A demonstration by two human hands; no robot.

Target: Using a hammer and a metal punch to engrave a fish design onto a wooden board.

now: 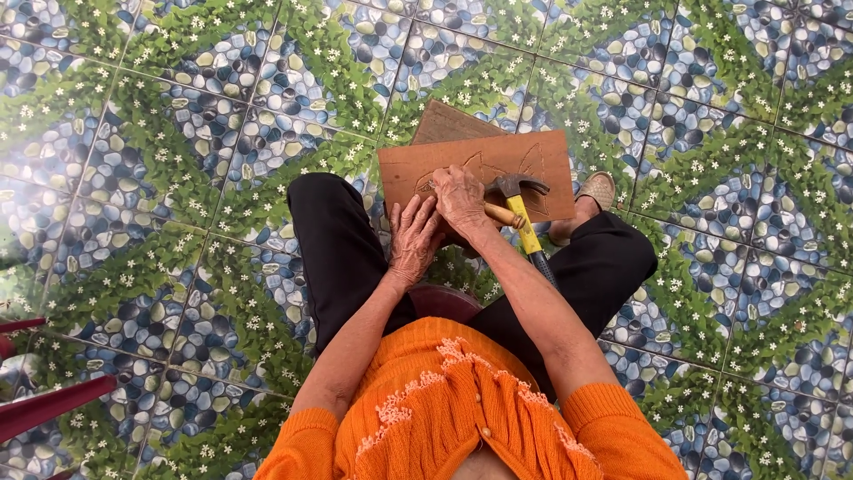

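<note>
- While the person sits on a dark red stool (449,300) above a tiled floor (178,133) printed with pebbles and small white flowers, a brown wooden board (533,160) rests across the lap, out by the knees.
- The left hand (414,238) lies flat on the near edge of the board, palm down, fingers stretched forward and close together, holding nothing.
- The right hand (459,197) is curled on the board just beside the left, its fingertips pinched around a thin tool whose tip touches the wood; the tool is too small to make out.
- A claw hammer (522,213) with a dark head and a yellow and black handle lies against the right wrist, head on the board, handle slanting down over the right thigh; whether the hand grips it cannot be told.
- Faint carved lines show on the board's face.
- A 2nd board (444,124) pokes out from beneath the 1st, at its far edge.
- Sandalled foot (597,188) sits just right of the board.
</note>
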